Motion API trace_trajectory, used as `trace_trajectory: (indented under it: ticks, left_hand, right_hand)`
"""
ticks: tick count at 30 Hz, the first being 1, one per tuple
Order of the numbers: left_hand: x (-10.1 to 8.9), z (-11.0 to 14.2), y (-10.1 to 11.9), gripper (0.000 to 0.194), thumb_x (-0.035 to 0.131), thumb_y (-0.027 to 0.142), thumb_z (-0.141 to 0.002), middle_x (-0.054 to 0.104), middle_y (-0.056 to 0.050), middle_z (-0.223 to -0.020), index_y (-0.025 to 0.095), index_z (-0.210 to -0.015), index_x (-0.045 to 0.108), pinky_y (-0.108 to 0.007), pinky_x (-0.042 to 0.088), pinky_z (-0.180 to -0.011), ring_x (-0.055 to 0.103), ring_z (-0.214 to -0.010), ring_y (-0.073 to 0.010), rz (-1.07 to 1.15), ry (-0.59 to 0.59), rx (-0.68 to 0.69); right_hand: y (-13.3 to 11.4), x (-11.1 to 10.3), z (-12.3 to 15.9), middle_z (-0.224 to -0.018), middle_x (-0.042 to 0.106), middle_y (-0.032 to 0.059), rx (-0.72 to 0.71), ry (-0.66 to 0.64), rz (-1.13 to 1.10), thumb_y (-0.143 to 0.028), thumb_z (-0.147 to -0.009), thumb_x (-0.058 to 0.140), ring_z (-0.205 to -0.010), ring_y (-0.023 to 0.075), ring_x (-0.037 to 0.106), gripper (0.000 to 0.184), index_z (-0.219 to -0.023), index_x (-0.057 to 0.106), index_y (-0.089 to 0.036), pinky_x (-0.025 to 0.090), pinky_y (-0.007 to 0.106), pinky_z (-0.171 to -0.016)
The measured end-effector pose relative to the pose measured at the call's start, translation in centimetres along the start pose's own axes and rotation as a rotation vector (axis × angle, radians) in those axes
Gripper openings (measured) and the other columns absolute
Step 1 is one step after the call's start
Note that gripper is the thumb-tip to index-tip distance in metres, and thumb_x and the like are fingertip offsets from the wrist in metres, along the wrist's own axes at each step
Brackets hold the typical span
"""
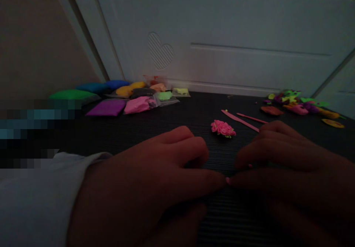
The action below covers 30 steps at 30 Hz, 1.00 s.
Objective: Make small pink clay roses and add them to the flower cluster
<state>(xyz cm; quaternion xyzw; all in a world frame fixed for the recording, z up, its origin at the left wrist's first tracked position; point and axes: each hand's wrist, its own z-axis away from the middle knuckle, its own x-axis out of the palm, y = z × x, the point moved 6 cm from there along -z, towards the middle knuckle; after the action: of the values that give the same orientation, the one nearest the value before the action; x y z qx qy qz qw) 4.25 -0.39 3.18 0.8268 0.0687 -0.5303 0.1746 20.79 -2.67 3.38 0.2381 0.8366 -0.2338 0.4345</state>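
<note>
A tiny piece of pink clay [227,180] sits between the fingertips of my two hands, low over the dark tabletop. My left hand [155,173] reaches in from the left with curled fingers, one fingertip pressing the piece. From the other side my right hand [288,169] touches it with a fingertip, its other fingers bent. A second pink bit [250,165] shows by the right fingers. Just beyond the hands lies a pink clay flower cluster [222,128] with pale green edges. Two pink modelling tools, a flat one [240,120] and a thin one [252,118], lie near my right knuckles.
Bagged clay stands at the back left, including green [70,96], purple [107,107] and pink [138,105] packs. Colourful clay shapes [298,102] and a reddish-brown flat piece [271,110] lie at the back right. A white panelled door [222,25] rises behind the table.
</note>
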Motion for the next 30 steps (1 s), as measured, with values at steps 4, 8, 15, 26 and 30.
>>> trace_trajectory:
  ticks: [4,8,15,26,30]
  left_hand:
    - [-0.04,0.1,-0.01,0.019,0.065,0.018,-0.086,0.062,-0.002,-0.091,0.027,-0.102,0.068,-0.035,0.043,-0.059,0.053,-0.076,-0.0205,0.009,0.019,0.004]
    - [-0.06,0.13,0.01,0.02,0.066,0.02,-0.086,0.061,-0.002,-0.09,0.028,-0.104,0.069,-0.035,0.044,-0.059,0.053,-0.075,-0.0208,-0.014,0.024,0.003]
    - [0.0,0.06,0.06,0.018,0.064,0.021,-0.088,0.06,-0.002,-0.089,0.029,-0.104,0.069,-0.036,0.044,-0.06,0.053,-0.074,-0.0213,-0.029,0.002,0.01]
    - [0.03,0.04,0.02,0.015,0.063,0.021,-0.09,0.06,-0.001,-0.088,0.028,-0.101,0.068,-0.036,0.043,-0.059,0.053,-0.072,-0.02,-0.043,0.01,0.015]
    - [0.03,-0.01,0.05,0.016,0.064,0.021,-0.088,0.06,-0.001,-0.088,0.028,-0.101,0.068,-0.035,0.044,-0.06,0.053,-0.072,-0.0198,-0.046,0.009,0.019]
  right_hand:
    - [0.17,0.03,0.19,-0.092,0.069,-0.0088,0.008,-0.003,-0.009,-0.008,-0.083,0.054,-0.08,0.0157,0.061,0.029,-0.092,0.069,-0.031,0.035,0.04,-0.084]
    - [-0.1,-0.16,-0.18,-0.093,0.07,-0.0097,-0.098,0.03,0.029,-0.005,-0.084,0.05,-0.081,0.0146,0.06,0.034,-0.092,0.072,-0.029,0.034,0.039,-0.084]
    - [-0.35,-0.07,-0.29,-0.09,0.073,-0.0059,-0.111,-0.001,0.044,-0.001,-0.085,0.045,-0.083,0.0161,0.062,0.037,-0.081,0.072,-0.025,0.037,0.039,-0.082]
    - [0.06,-0.38,-0.17,-0.097,0.07,-0.009,-0.053,0.055,0.018,-0.004,-0.08,0.049,-0.081,0.0137,0.06,0.039,-0.096,0.074,-0.028,0.035,0.038,-0.082]
    - [-0.25,0.09,-0.27,-0.091,0.073,-0.0083,-0.105,0.002,0.095,-0.003,-0.084,0.042,-0.085,0.0166,0.064,0.04,-0.085,0.073,-0.028,0.034,0.041,-0.086]
